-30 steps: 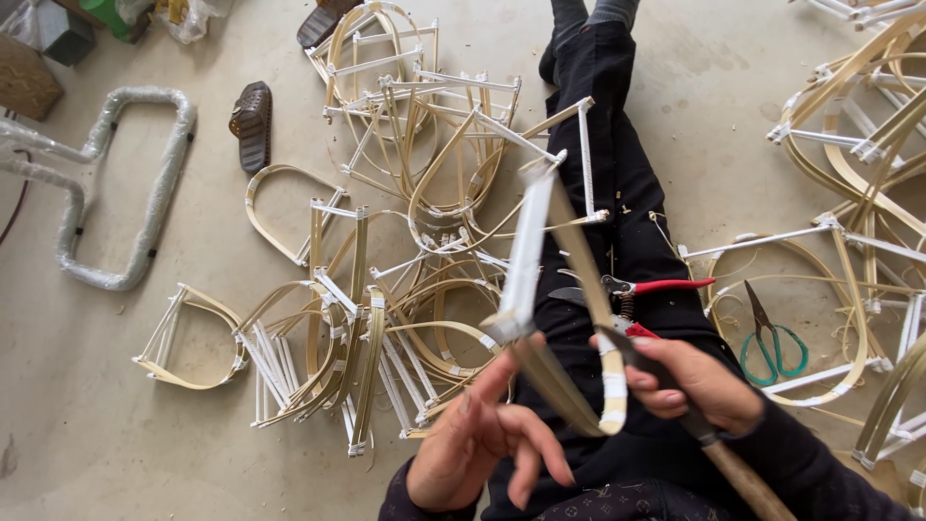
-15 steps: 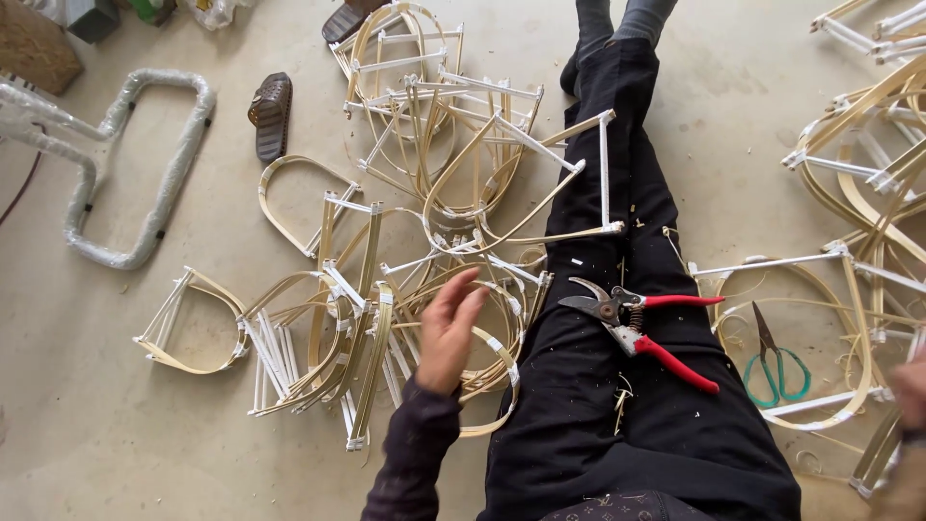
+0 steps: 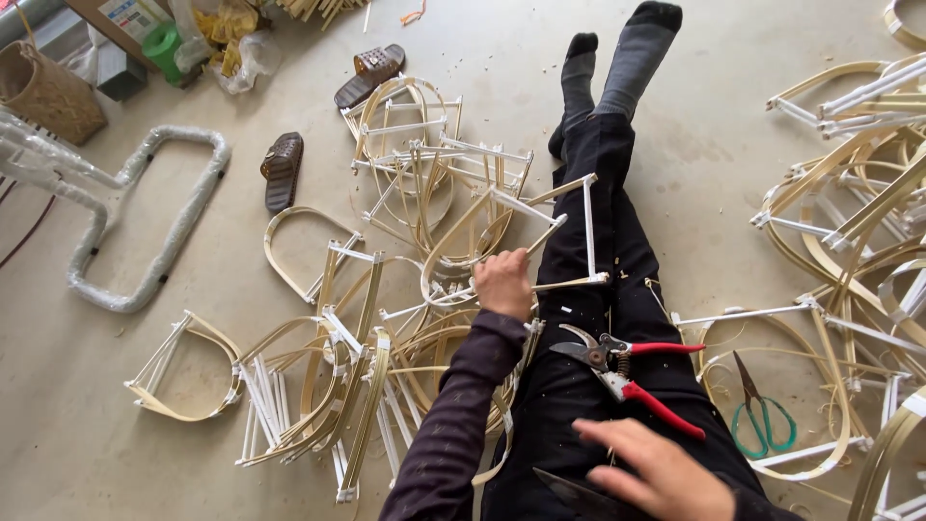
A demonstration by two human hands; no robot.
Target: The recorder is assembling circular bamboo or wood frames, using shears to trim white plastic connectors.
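I sit on the floor with my legs in black trousers stretched out. My left hand (image 3: 503,283) is closed on a bamboo frame (image 3: 482,241) from the pile at my left. My right hand (image 3: 666,473) rests open over my right thigh, fingers spread, just above a dark blade-like tool (image 3: 579,497) on my lap. Red-handled pruning shears (image 3: 627,371) lie on my thigh between both hands.
Bent bamboo frames (image 3: 328,386) cover the floor at my left and more frames (image 3: 849,222) at my right. Green-handled scissors (image 3: 762,415) lie by my right leg. Two brown sandals (image 3: 282,169), a wrapped metal frame (image 3: 154,232) and a woven basket (image 3: 39,92) stand further left.
The frame and stick I held a second ago are out of my hands. My left hand reached forward and gripped a frame in the pile. My right hand came back over my lap.
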